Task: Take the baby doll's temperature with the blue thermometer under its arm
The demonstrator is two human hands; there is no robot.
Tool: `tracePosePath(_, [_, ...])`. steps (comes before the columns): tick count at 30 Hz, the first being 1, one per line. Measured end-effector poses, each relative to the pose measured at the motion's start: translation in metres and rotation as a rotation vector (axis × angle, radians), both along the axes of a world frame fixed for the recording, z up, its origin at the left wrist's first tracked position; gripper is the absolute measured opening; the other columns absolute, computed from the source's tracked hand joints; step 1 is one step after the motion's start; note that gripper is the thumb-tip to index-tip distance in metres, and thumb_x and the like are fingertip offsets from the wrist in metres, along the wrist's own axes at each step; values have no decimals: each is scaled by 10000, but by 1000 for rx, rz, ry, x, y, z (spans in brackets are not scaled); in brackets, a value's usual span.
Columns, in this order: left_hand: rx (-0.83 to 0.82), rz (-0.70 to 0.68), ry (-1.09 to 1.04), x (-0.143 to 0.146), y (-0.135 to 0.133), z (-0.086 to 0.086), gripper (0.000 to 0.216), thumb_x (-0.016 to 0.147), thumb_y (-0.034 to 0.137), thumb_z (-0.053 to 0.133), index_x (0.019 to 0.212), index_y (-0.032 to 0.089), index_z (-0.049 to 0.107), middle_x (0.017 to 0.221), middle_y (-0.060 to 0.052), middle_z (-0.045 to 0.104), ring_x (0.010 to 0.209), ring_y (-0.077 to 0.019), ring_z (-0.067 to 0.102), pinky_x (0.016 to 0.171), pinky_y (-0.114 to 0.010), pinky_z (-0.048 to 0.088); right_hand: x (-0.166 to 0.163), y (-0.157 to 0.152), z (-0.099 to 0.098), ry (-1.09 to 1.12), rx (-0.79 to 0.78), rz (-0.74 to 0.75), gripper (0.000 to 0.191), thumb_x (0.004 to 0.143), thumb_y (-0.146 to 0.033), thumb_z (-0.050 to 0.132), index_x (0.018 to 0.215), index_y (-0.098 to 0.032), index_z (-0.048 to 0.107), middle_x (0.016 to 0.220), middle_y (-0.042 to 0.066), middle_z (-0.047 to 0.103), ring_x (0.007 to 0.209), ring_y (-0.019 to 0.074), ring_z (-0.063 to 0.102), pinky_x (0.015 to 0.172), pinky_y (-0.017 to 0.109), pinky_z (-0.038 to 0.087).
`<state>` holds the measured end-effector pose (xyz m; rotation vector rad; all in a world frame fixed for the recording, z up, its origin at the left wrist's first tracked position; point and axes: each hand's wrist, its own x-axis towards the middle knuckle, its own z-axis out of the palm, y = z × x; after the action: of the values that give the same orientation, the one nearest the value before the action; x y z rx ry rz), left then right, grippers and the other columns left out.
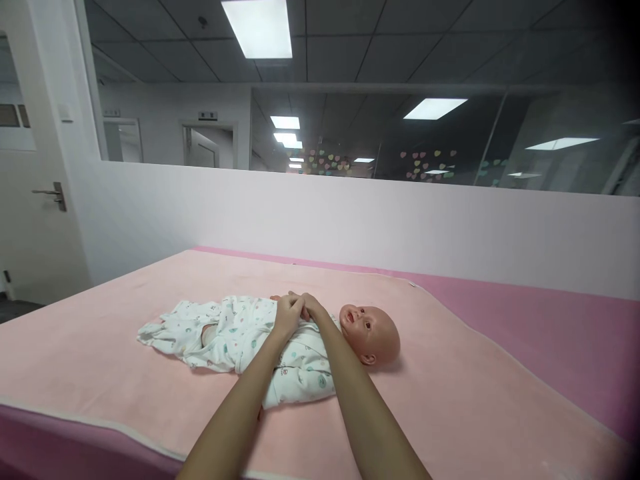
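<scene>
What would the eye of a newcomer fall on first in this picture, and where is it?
Probably on the baby doll in white printed clothes, lying on the pale pink cover with its bare head toward the right. Then on the left hand and right hand, close together over its torso. Near the top, left of centre, shines a bright ceiling light.

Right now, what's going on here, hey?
A person's left hand and right hand are close together over the upper body of a baby doll; their exact grip is hard to see. The doll lies face up on a pink sheet, dressed in a white patterned outfit.
</scene>
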<state>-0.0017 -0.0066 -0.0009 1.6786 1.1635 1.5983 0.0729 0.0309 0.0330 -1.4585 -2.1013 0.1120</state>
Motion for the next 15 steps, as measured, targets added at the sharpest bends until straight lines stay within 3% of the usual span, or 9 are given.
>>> tracePosePath(3, [44, 234, 18, -6, 2, -1, 322, 756, 275, 340, 582, 162, 587, 624, -37, 627, 666, -175, 576, 694, -286, 412, 1, -1, -6, -59, -122, -56, 299, 845, -335, 489, 1078, -150, 517, 1085, 43, 529, 933, 187, 541, 794, 361, 462])
tracePosePath(6, [22, 447, 173, -11, 12, -1, 357, 814, 274, 279, 894, 164, 609, 927, -68, 654, 880, -177, 577, 772, -268, 403, -1, 1, -12, -106, -204, -102, 293, 847, -329, 489, 1072, -143, 515, 1053, 63, 550, 897, 159, 557, 761, 349, 473])
tracePosePath(8, [-112, 440, 497, -12, 24, 0, 387, 818, 227, 263, 1078, 166, 543, 1048, -87, 620, 958, -182, 558, 797, -279, 394, -2, 4, -15, -136, -239, -123, 246, 839, -296, 501, 1006, -125, 561, 994, 89, 591, 882, 174, 573, 727, 313, 469])
tracePosePath(12, [-227, 327, 698, -16, 46, 4, 357, 805, 322, 334, 846, 151, 645, 967, -144, 649, 967, -263, 559, 829, -350, 367, -1, 9, -20, -189, -268, -141, 185, 837, -229, 492, 930, -116, 605, 947, 135, 622, 914, 198, 583, 727, 265, 441])
tracePosePath(15, [-335, 245, 795, -23, 53, 1, 456, 812, 415, 294, 822, 135, 654, 927, -170, 660, 915, -292, 587, 797, -384, 381, -3, 8, -22, -224, -277, -143, 239, 855, -294, 476, 991, -121, 569, 989, 95, 598, 902, 170, 574, 760, 308, 457])
